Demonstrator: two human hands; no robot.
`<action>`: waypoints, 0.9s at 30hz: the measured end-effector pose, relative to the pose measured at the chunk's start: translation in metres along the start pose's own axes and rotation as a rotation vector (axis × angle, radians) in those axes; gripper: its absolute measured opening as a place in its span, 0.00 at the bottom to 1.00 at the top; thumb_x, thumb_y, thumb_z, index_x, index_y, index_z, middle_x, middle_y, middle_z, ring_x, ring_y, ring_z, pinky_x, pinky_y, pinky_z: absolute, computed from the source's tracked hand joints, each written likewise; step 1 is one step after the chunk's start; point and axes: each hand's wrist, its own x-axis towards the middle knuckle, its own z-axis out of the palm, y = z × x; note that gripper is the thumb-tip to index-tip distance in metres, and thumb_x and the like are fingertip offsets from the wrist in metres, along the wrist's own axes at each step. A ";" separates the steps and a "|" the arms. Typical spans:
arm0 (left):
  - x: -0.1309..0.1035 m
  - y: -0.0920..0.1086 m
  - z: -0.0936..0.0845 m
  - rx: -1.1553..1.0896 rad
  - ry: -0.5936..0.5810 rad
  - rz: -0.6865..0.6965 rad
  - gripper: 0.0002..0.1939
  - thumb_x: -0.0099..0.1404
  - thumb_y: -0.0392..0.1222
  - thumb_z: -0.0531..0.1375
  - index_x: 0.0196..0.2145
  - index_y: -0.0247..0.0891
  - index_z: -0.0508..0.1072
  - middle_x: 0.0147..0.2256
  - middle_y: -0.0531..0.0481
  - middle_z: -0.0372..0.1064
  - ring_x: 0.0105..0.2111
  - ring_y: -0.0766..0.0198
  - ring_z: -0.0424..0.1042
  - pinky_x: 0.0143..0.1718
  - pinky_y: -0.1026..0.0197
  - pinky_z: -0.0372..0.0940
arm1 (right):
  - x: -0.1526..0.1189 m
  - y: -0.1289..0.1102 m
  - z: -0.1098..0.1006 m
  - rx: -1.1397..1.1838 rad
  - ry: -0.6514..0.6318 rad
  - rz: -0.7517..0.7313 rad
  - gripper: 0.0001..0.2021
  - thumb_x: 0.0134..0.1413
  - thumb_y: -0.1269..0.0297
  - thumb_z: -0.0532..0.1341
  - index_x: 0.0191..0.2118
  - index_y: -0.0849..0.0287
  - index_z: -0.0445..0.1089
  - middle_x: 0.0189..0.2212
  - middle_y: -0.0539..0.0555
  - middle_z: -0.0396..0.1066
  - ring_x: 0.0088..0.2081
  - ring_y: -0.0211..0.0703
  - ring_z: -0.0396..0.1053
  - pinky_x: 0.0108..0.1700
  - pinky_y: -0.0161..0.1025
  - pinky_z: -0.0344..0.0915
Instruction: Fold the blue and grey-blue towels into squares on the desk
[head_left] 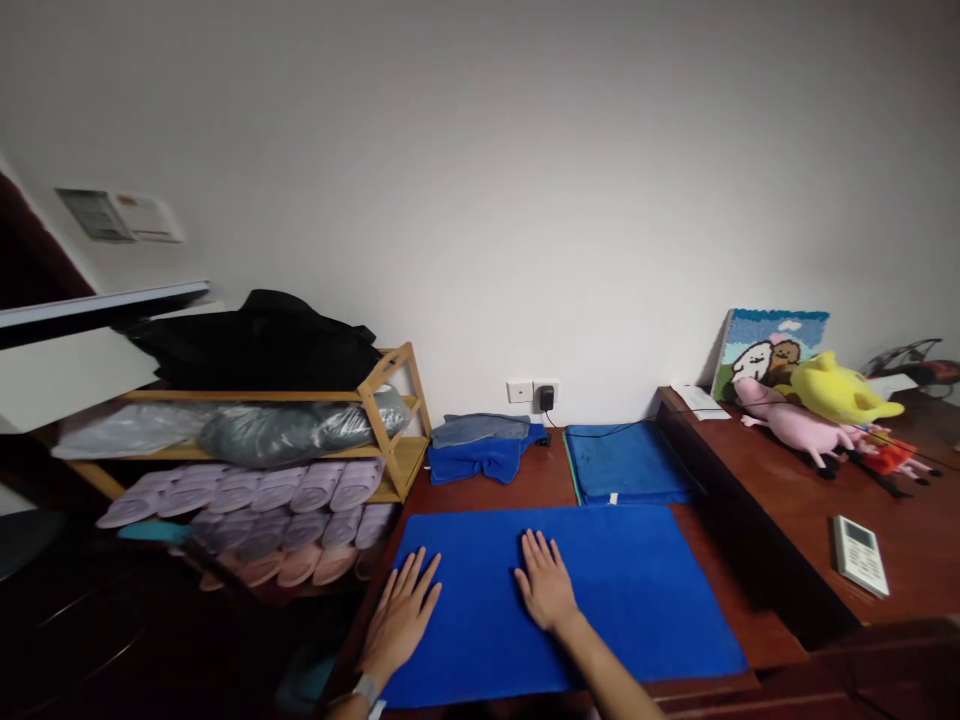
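Currently L hand (401, 615) & R hand (546, 580) palm-down on blue cloth (637, 600), both outspread (w/ nothing held).

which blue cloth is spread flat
The large front blue cloth, with the left hand and right hand on it; behind it, the blue stack at right and blue-grey heap at left lie folded or bunched.

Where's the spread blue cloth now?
In the head view, the spread blue cloth lies at lower centre on the brown table, under the left hand and right hand.
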 end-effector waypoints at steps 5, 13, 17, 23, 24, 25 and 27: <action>-0.017 0.001 -0.001 -0.003 -0.052 -0.035 0.32 0.75 0.60 0.45 0.72 0.53 0.52 0.74 0.51 0.45 0.73 0.53 0.47 0.71 0.43 0.46 | -0.005 0.006 0.007 -0.017 -0.048 0.080 0.34 0.72 0.44 0.39 0.75 0.56 0.43 0.74 0.54 0.41 0.75 0.50 0.38 0.75 0.57 0.36; -0.012 0.005 -0.006 0.017 -0.041 -0.034 0.31 0.75 0.58 0.46 0.72 0.51 0.53 0.74 0.50 0.45 0.73 0.54 0.47 0.72 0.43 0.44 | -0.069 0.153 -0.049 -0.178 0.015 0.489 0.36 0.69 0.46 0.43 0.75 0.60 0.46 0.74 0.55 0.44 0.75 0.52 0.40 0.75 0.55 0.37; -0.011 0.003 -0.001 0.000 -0.009 -0.020 0.31 0.75 0.58 0.47 0.72 0.52 0.54 0.74 0.50 0.46 0.73 0.53 0.48 0.71 0.43 0.45 | -0.108 0.229 -0.086 -0.188 0.065 0.628 0.35 0.66 0.50 0.45 0.73 0.63 0.52 0.74 0.60 0.46 0.74 0.60 0.44 0.72 0.60 0.45; -0.010 0.001 0.002 -0.001 0.002 -0.017 0.31 0.75 0.57 0.48 0.71 0.52 0.54 0.73 0.49 0.47 0.73 0.53 0.49 0.71 0.43 0.45 | -0.118 0.233 -0.096 -0.212 0.201 0.659 0.36 0.67 0.50 0.43 0.72 0.66 0.54 0.72 0.64 0.49 0.73 0.63 0.45 0.72 0.61 0.45; -0.010 0.002 0.001 0.001 -0.002 -0.016 0.31 0.75 0.57 0.47 0.71 0.52 0.54 0.73 0.49 0.47 0.73 0.53 0.49 0.72 0.43 0.44 | -0.112 0.215 -0.090 -0.225 0.205 0.613 0.36 0.67 0.51 0.42 0.73 0.68 0.53 0.73 0.63 0.49 0.74 0.62 0.44 0.73 0.60 0.43; -0.010 0.002 0.000 0.002 -0.005 -0.017 0.31 0.75 0.57 0.47 0.72 0.51 0.54 0.73 0.49 0.47 0.73 0.53 0.48 0.72 0.43 0.44 | -0.105 0.192 -0.082 -0.231 0.201 0.552 0.36 0.68 0.51 0.42 0.73 0.68 0.51 0.73 0.62 0.48 0.74 0.60 0.42 0.73 0.58 0.41; -0.010 0.003 -0.001 0.002 -0.009 -0.024 0.31 0.75 0.57 0.47 0.72 0.51 0.54 0.74 0.49 0.47 0.73 0.54 0.48 0.72 0.43 0.44 | -0.089 0.138 -0.063 -0.199 0.163 0.414 0.35 0.71 0.50 0.40 0.74 0.65 0.48 0.74 0.58 0.45 0.75 0.55 0.39 0.74 0.56 0.37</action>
